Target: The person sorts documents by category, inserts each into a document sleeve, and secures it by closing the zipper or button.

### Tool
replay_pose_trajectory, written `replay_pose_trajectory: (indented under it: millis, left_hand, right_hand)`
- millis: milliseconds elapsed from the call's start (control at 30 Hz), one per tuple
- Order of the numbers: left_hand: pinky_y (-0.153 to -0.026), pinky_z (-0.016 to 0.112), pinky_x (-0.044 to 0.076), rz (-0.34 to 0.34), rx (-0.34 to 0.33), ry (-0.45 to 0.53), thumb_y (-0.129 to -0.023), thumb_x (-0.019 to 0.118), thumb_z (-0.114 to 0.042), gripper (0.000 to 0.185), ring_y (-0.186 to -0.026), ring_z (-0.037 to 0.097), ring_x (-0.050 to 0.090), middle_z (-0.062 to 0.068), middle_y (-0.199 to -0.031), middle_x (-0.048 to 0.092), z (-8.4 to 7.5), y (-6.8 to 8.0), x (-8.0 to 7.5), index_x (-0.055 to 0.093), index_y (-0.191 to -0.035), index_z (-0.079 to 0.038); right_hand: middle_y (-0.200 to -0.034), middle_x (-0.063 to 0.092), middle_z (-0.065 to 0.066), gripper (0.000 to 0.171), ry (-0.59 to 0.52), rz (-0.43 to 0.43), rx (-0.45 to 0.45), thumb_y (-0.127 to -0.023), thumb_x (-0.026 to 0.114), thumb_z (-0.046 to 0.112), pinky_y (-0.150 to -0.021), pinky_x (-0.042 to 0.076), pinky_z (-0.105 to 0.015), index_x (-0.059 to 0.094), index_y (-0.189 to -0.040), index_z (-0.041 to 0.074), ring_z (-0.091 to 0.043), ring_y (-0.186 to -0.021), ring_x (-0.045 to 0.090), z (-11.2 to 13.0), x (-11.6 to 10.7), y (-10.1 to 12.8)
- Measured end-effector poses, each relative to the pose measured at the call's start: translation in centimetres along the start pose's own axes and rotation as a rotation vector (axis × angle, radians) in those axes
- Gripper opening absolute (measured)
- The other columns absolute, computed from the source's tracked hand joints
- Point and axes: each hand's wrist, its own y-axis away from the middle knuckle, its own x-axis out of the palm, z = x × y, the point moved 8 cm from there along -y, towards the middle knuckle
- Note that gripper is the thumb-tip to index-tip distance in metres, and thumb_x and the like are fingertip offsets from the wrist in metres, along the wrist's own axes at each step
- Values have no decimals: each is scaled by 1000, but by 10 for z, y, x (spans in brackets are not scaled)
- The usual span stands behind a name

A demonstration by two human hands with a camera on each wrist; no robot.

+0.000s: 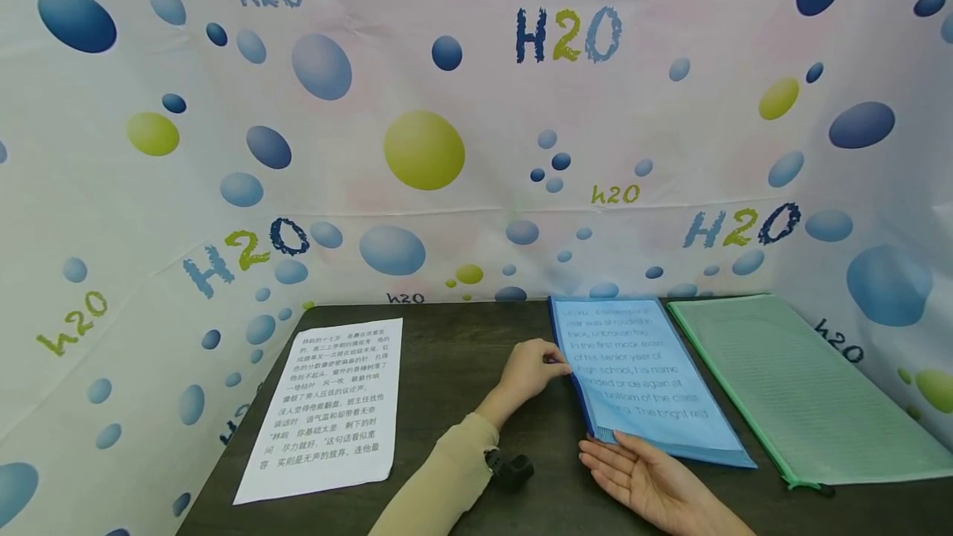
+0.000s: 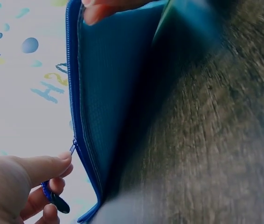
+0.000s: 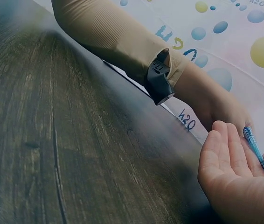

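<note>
A dark wood-grain bench [image 1: 476,404] is being enclosed on three sides by a white backdrop cloth printed with blue and green bubbles and "H2O" lettering [image 1: 417,147]. A white printed sheet of paper with Chinese text [image 1: 323,408] is lying flat on the left part of the bench. A blue translucent zip document pouch with a page of English text inside [image 1: 648,379] is lying right of centre, and a green mesh zip pouch [image 1: 789,383] is lying just beside it on the right.

The blue pouch's left edge is being worked at by the left hand [image 1: 530,370], whose sleeve is beige and whose wrist is carrying a black camera mount [image 1: 510,470]. In the left wrist view, the small zipper pull [image 2: 71,148] is being pinched between thumb and fingers, so this grip is closed on the pull. The right hand [image 1: 644,478] is being held palm up with fingers straight and relaxed, its fingertips touching the pouch's near corner; its grip is enclosing nothing.
</note>
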Motion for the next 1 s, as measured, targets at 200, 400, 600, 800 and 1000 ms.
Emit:
replay_pose_trajectory:
  millis: [200, 400, 600, 800, 1000]
  left_hand:
    - [-70, 22, 40, -49, 25, -166, -83, 77, -32, 11, -74, 7, 50, -8, -78, 63, -4, -1, -1, 76, -78, -22]
    - [-69, 24, 32, -84, 15, -294, -82, 76, -38, 13, -81, 12, 48, -10, -80, 59, -7, -1, -3, 75, -77, -26]
    - [-68, 26, 29, -107, 19, -355, -83, 75, -40, 14, -78, 11, 44, -10, -79, 57, -5, -4, -2, 75, -78, -27]
    - [-69, 27, 28, -114, 25, -377, -83, 74, -40, 15, -78, 11, 42, -9, -79, 56, -4, -9, -3, 73, -77, -26]
    - [-69, 27, 28, -114, 21, -417, -84, 74, -40, 16, -79, 12, 43, -9, -80, 56, -2, -16, -5, 72, -77, -26]
  right_hand:
    - [-135, 59, -14, 52, 1, 10, -2, -109, 23, 31, -117, 31, -31, 61, -126, -1, -21, -130, 54, -1, 0, 0]
    - [-135, 60, -13, 53, 11, 11, 1, -109, 22, 31, -117, 31, -31, 61, -126, -1, -21, -130, 55, -1, -2, 0]
    - [-134, 61, -13, 53, 22, -1, 6, -109, 22, 32, -117, 32, -30, 62, -125, 0, -20, -129, 55, -2, -2, 0]
    - [-133, 61, -13, 52, 31, -15, -1, -109, 24, 31, -116, 33, -31, 62, -124, 0, -20, -128, 56, -3, -3, -1]
    - [-132, 62, -13, 50, 39, -30, -4, -109, 26, 31, -115, 35, -31, 63, -123, 0, -20, -127, 57, -3, -4, -1]
